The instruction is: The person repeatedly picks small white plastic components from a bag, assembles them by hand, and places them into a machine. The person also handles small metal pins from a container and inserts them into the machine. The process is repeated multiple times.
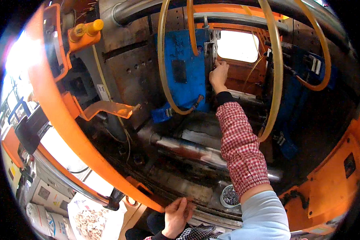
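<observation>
My right hand (219, 76) reaches deep into the machine, the arm in a red checked sleeve cover. Its fingers are curled at the metal inner face (213, 50) of the blue mould block (186, 68), and whatever they pinch is hidden. Low in front of me is my left hand (176, 218), closed with thumb and fingers together; I cannot make out what is in it. Beside my right forearm, a white tub (229, 197) of small metal parts stands on the machine's lower ledge.
Yellowish hoses (277, 80) loop down around my right arm. A second blue block (296, 96) faces the first from the right. Below runs a shiny steel bar (188, 148). An orange door frame (80, 136) curves along the left, with a bag of pale ring-shaped pieces (90, 224) beyond it.
</observation>
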`<state>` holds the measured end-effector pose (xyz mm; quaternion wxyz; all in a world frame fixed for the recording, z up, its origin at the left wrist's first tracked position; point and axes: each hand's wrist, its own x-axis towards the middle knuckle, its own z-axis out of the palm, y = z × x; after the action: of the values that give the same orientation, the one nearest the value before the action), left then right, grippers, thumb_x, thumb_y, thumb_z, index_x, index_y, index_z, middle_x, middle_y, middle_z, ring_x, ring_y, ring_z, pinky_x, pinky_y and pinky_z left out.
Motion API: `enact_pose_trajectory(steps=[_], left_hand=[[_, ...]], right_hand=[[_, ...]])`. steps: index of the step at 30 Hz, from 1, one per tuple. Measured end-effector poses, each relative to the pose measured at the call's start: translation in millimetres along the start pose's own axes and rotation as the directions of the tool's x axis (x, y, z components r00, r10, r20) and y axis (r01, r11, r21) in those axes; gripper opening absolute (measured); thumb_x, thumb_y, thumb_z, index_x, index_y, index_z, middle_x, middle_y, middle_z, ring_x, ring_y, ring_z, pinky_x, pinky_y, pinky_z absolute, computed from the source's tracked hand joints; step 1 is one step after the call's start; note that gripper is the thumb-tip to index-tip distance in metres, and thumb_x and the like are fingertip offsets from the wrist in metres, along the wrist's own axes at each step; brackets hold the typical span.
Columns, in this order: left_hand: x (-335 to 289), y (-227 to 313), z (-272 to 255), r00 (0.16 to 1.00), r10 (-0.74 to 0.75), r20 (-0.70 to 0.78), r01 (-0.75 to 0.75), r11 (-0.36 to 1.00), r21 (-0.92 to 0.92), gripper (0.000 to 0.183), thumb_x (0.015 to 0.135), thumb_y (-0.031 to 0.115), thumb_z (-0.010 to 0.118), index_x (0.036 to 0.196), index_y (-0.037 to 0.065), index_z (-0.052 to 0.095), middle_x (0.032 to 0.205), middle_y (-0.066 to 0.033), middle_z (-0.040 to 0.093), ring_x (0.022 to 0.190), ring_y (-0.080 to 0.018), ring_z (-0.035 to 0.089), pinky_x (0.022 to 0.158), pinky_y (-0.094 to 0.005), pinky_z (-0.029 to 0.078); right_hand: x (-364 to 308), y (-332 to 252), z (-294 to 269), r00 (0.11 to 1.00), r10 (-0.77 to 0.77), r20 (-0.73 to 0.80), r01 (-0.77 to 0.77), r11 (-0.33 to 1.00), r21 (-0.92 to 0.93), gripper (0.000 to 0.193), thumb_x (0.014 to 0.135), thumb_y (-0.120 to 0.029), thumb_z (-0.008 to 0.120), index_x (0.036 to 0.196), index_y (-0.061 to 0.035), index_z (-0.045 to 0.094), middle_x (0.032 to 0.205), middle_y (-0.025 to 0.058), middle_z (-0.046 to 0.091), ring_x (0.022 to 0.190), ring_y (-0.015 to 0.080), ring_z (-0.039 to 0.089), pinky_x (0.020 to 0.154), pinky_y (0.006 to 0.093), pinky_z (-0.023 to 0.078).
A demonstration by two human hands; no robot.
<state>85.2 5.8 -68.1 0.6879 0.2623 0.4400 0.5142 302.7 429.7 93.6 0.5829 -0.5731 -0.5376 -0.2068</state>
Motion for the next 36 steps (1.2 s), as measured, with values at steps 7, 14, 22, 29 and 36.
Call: enact_pose_trajectory(steps=[7,14,22,29,36], left_hand=[[1,-2,13,0.972,0.076,0.222,-0.084,0.996,0.025,0.025,0.095,0.014,0.043,0.11,-0.005,0.05,0.092,-0.0146,0.061,0.071,-0.0165,0.057,0.064,-0.0259,0.046],[-10,20,5,0.95,0.241,0.198,-0.241,0.97,-0.024,0.027,0.094,0.019,0.046,0.107,-0.005,0.051,0.096,-0.0161,0.062,0.075,-0.0185,0.06,0.066,-0.0292,0.049],[-19,19,2,0.959,0.146,0.242,-0.062,0.944,-0.324,0.03,0.096,0.022,0.041,0.107,-0.003,0.053,0.097,-0.0119,0.062,0.087,-0.0209,0.059,0.078,-0.0316,0.045],[-23,23,1,0.964,0.093,0.248,-0.016,0.956,-0.292,0.033,0.095,0.023,0.041,0.102,-0.006,0.055,0.097,-0.0147,0.062,0.089,-0.0238,0.059,0.079,-0.0344,0.046],[-32,34,7,0.954,0.229,0.192,-0.204,0.969,-0.141,0.04,0.096,0.023,0.037,0.115,-0.01,0.048,0.106,-0.0187,0.059,0.091,-0.0263,0.059,0.079,-0.0352,0.048]], right_hand=[[-18,-27,-72,0.999,0.035,-0.018,-0.032,0.988,0.149,0.027,0.077,-0.008,0.057,0.102,0.0013,0.062,0.104,0.0215,0.053,0.101,0.0369,0.048,0.088,0.0435,0.039],[-190,-128,-254,0.335,-0.763,0.553,-0.109,0.551,0.827,0.013,0.077,-0.012,0.065,0.084,-0.0008,0.067,0.078,0.0122,0.063,0.072,0.0238,0.061,0.066,0.0317,0.048],[-258,-125,-288,0.569,-0.568,0.595,-0.027,0.71,0.704,0.021,0.065,-0.011,0.072,0.083,-0.0017,0.067,0.074,0.0101,0.059,0.068,0.0253,0.057,0.06,0.0326,0.048],[-256,-119,-287,0.576,-0.655,0.489,0.094,0.647,0.757,0.011,0.068,-0.014,0.067,0.073,-0.0047,0.064,0.072,0.0067,0.054,0.07,0.0257,0.056,0.058,0.0348,0.048],[-230,-122,-275,0.625,-0.644,0.441,0.132,0.644,0.753,0.008,0.07,-0.007,0.064,0.076,-0.002,0.061,0.074,0.0112,0.053,0.072,0.0288,0.056,0.063,0.036,0.048]])
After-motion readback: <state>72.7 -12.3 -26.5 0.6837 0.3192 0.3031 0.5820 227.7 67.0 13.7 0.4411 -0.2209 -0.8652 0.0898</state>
